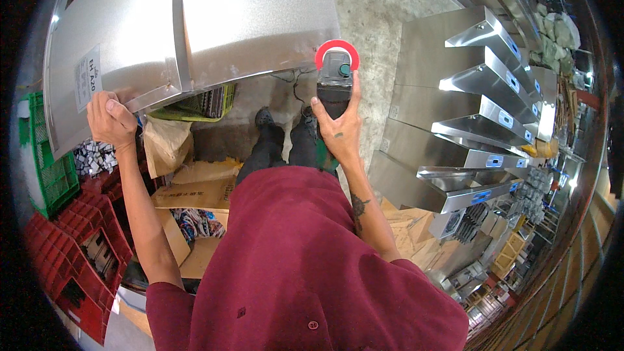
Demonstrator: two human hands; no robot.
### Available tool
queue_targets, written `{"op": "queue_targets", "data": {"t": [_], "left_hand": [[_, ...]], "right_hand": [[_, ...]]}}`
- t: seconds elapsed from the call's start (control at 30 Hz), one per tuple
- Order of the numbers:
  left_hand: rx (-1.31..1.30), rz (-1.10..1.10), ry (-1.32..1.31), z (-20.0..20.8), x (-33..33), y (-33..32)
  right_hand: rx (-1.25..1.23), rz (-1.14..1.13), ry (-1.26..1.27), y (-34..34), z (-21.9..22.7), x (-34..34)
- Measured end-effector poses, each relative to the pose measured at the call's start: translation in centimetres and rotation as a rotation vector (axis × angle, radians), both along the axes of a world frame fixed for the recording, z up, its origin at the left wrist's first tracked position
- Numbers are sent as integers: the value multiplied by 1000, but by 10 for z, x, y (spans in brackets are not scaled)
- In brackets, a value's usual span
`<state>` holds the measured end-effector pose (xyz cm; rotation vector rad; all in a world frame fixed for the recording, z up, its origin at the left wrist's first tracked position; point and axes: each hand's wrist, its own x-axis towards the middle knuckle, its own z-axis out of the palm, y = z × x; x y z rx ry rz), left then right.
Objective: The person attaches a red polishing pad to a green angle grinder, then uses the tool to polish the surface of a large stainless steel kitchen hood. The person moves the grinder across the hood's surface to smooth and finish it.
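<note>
A large brushed-metal housing [260, 19] with folded edges fills the upper left. My left hand [112, 119] is closed around its near left edge, beside a printed label [88, 78]. My right hand [339, 127] is wrapped round the dark body of an angle grinder [336, 84]. A round red disc [351, 50] shows around the tool's grey head. This disc is at the housing's near right corner; whether it touches the metal I cannot tell.
Several shiny metal hoods [478, 123] stand in a row at the right. Green [52, 162] and dark red crates [71, 240] are at the left, with small metal parts [96, 158] beside them. Near my legs lie an open cardboard box [195, 185] and a brown bag [168, 145].
</note>
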<state>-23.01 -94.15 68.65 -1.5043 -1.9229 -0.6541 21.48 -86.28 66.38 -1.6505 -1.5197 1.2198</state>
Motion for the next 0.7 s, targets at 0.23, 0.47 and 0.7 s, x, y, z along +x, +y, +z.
{"op": "queue_targets", "data": {"t": [0.23,0.47,0.7], "left_hand": [[-1,-21,-24,-1,-1,-1],[-22,-9,-47,-3,-2,-2],[-17,-16,-9,-2,-3,-2]], "right_hand": [[114,65,7,0,-2,3],[54,-168,3,13,-8,22],[75,-190,-59,29,-22,33]]}}
